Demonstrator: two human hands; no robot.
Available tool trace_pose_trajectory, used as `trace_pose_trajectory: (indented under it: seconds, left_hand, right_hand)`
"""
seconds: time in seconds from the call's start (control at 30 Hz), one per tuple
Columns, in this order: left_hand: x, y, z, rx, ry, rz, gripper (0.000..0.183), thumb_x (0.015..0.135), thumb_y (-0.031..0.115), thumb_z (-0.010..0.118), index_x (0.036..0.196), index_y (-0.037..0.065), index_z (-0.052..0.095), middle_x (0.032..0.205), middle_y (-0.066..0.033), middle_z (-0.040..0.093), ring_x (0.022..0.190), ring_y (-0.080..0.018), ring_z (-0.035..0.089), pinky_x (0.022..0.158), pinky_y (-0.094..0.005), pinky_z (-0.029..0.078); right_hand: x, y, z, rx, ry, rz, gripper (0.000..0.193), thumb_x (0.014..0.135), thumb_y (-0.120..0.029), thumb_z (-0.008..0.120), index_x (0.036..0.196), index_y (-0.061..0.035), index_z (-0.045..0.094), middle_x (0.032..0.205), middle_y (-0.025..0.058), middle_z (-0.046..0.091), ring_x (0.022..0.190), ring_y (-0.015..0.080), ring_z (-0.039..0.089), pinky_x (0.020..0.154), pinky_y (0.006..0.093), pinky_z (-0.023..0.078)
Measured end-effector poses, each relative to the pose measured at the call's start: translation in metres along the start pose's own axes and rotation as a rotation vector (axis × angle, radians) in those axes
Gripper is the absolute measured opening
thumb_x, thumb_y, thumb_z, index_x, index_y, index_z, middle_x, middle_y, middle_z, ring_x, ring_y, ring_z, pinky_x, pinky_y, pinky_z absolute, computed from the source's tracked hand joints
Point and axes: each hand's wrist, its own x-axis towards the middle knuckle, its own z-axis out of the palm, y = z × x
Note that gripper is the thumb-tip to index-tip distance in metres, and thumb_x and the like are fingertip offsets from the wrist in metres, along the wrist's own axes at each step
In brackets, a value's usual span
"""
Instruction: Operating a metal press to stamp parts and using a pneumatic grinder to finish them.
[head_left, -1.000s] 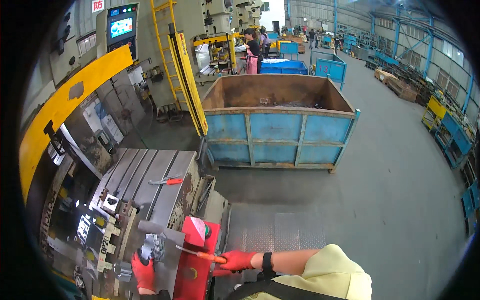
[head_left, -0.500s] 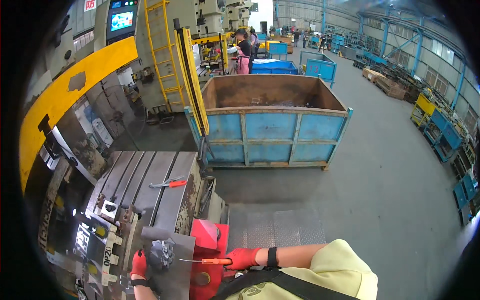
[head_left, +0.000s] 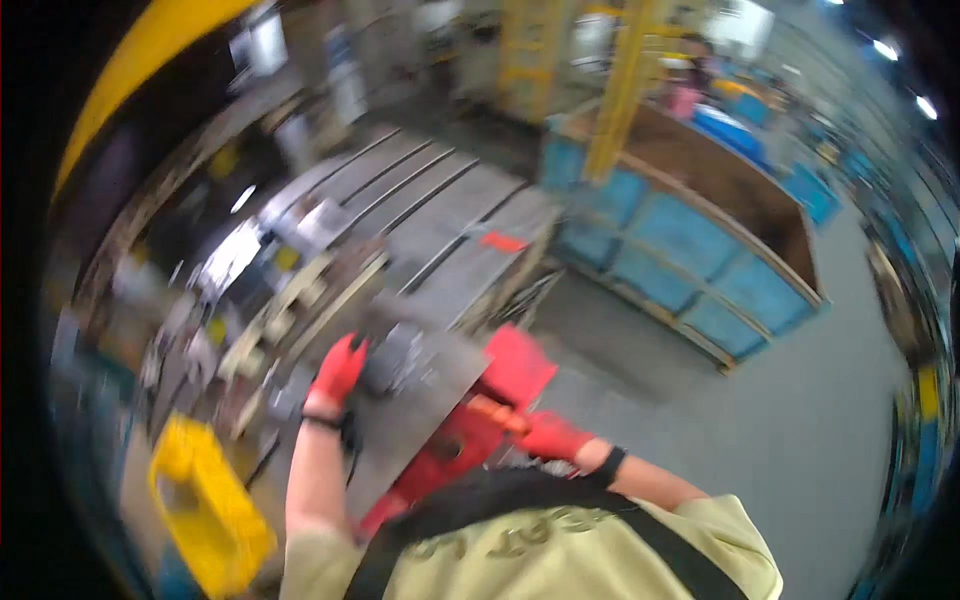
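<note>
Near the far edge of the plate sits a metal part, just right of the left hand, fingers too blurred to judge; the right hand grips an orange handle.

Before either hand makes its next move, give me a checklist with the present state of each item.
1. Both hands gloved: ok; left hand and right hand wear red gloves.
2. Slim orange-handled tool gripped: ok, in the right hand.
3. Tool's tip pointing safely: cannot tell; blur hides it.
4. Jagged gray metal piece on the flat gray metal plate: ok.
5. Left hand clear of that piece: cannot tell; it is close beside, contact blurred.
6. Slotted gray steel table free of loose tools: not ok; a red-handled metal tool lies there.
</note>
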Motion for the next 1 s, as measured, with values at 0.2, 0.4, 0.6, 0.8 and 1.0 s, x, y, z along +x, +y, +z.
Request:
trace_pose_trajectory:
  seconds: [0.2,0.4,0.6,0.8,1.0]
  left_hand:
    - [0.0,0.016,-0.011,-0.289,-0.119,-0.077,0.032,0.081,0.028,0.043,0.096,0.001,0.052,0.096,-0.0145,0.055,0.087,-0.0247,0.051,0.075,-0.0309,0.039]
    - [0.015,0.019,0.001,-0.322,-0.233,-0.095,0.032,0.082,0.027,0.041,0.096,0.002,0.053,0.095,-0.0119,0.056,0.086,-0.0192,0.051,0.075,-0.03,0.039]
    - [0.042,0.022,0.016,0.082,-0.219,0.063,0.034,0.081,0.029,0.035,0.093,0.005,0.055,0.095,-0.0168,0.054,0.089,-0.0319,0.05,0.073,-0.0358,0.04]
    - [0.043,0.025,0.028,0.139,-0.26,0.018,0.034,0.082,0.029,0.033,0.096,0.006,0.053,0.096,-0.017,0.054,0.091,-0.0325,0.049,0.074,-0.0369,0.039]
    - [0.039,0.024,0.028,0.049,-0.196,-0.042,0.034,0.082,0.03,0.034,0.095,0.005,0.053,0.096,-0.0173,0.053,0.091,-0.0329,0.049,0.076,-0.0373,0.039]
  right_hand:
    - [0.001,-0.002,-0.003,0.135,0.002,0.155,0.027,0.073,-0.03,0.055,0.083,-0.005,0.053,0.059,0.0052,0.055,0.048,0.0124,0.053,0.044,0.0263,0.041]
    - [0.007,-0.022,-0.008,0.14,0.025,0.149,0.027,0.072,-0.029,0.056,0.08,-0.0031,0.054,0.055,0.0056,0.054,0.044,0.0128,0.051,0.041,0.0257,0.04]
    - [0.015,-0.029,-0.018,0.068,0.001,0.138,0.026,0.072,-0.028,0.057,0.081,-0.003,0.055,0.059,0.0037,0.055,0.044,0.0103,0.051,0.039,0.0241,0.039]
    - [0.024,-0.011,-0.016,0.112,0.126,0.034,0.025,0.072,-0.028,0.055,0.073,-0.0024,0.053,0.048,0.0042,0.049,0.039,0.0133,0.047,0.038,0.0268,0.036]
    - [0.024,-0.024,-0.021,0.064,0.082,0.042,0.026,0.071,-0.026,0.057,0.08,-0.0021,0.054,0.055,0.0052,0.054,0.042,0.0115,0.05,0.04,0.0254,0.039]
